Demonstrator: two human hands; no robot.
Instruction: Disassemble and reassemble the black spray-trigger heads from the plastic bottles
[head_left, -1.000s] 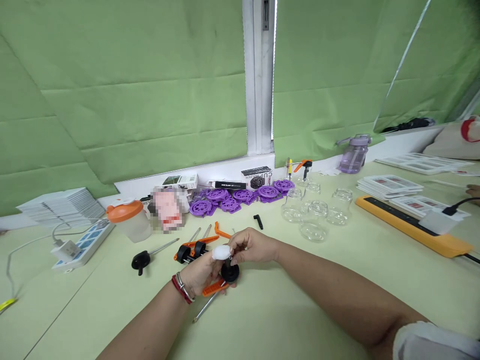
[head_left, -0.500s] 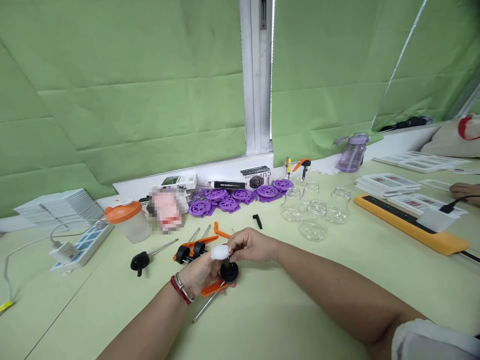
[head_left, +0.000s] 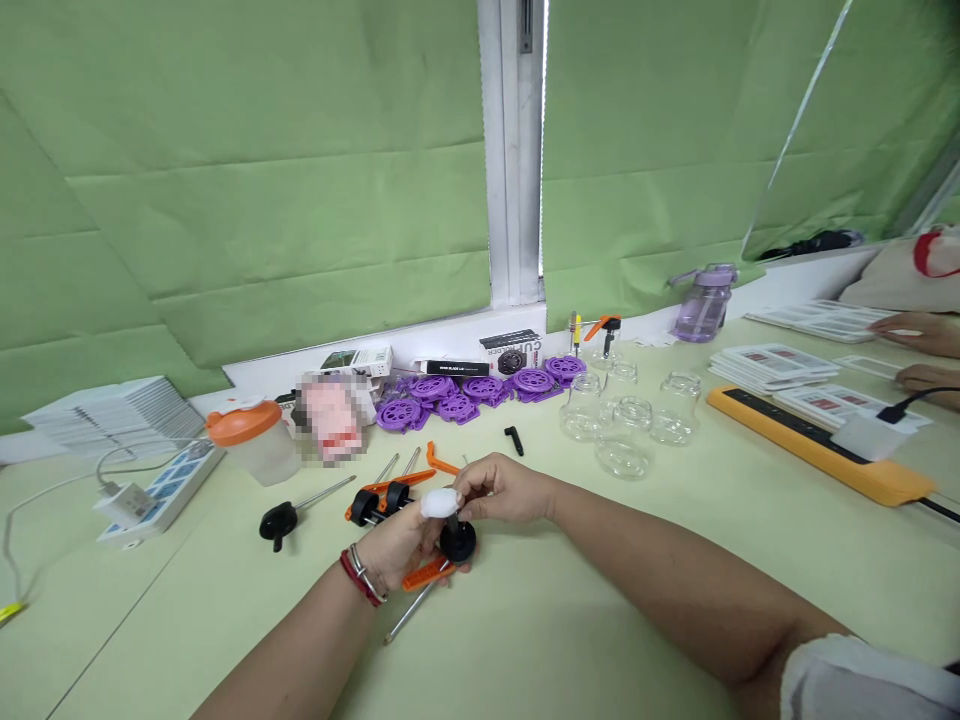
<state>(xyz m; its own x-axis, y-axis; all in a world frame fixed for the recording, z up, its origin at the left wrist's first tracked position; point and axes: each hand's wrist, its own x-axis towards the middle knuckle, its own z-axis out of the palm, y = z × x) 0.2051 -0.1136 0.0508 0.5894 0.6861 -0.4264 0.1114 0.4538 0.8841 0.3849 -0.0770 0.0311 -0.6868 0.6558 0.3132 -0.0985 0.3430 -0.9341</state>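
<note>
My left hand (head_left: 401, 548) is closed round a black round cap (head_left: 457, 543) with a short upright stem. An orange lever (head_left: 427, 573) and a metal rod (head_left: 410, 613) stick out below that hand, seemingly parts of the same piece. White wrapping (head_left: 440, 503) covers the left thumb. My right hand (head_left: 506, 490) pinches at the top of the stem; anything small between its fingertips is hidden. Just beyond the left hand lie similar black caps (head_left: 366, 507) with orange levers (head_left: 405, 483) and rods. Another black cap with a rod (head_left: 279, 521) lies to the left.
A small black elbow piece (head_left: 514, 440) lies beyond my right hand. Glass bottles (head_left: 622, 455) stand at right, near an orange power strip (head_left: 817, 445). Purple discs (head_left: 457, 407) line the back. A cup with an orange lid (head_left: 259, 455) stands left. Another person's hands (head_left: 926, 335) are at far right.
A second hand of the other person has come into view at the far right. My own hands stay almost in place on the black piece; the view has shifted slightly.
</note>
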